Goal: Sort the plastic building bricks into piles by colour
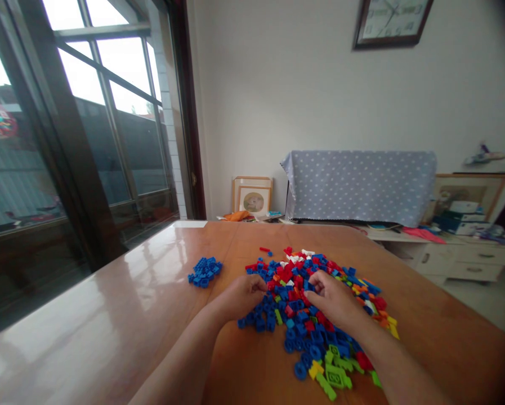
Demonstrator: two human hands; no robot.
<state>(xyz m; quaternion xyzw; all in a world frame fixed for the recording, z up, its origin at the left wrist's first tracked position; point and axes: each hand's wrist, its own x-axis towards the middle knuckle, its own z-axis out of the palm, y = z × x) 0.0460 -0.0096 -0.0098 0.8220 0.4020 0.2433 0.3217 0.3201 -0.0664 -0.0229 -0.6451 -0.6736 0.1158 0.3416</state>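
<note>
A large heap of mixed plastic building blocks, mostly blue and red, spreads over the wooden table. At the heap's left edge is my left hand, its fingers curled in and pinched; whatever they may hold is hidden. My right hand reaches over the heap's middle from the right, thumb and fingers bent toward each other. Blue shows between its fingertips, but I cannot tell whether that piece is held or lies behind. Apart from the heap, to the left, sits a small pile of only blue blocks.
Green blocks lie at the heap's near side, white ones at its far side. A red stick-like piece rests beyond it. The brown table reaches toward a cloth-covered object by the wall. Glass doors stand at left.
</note>
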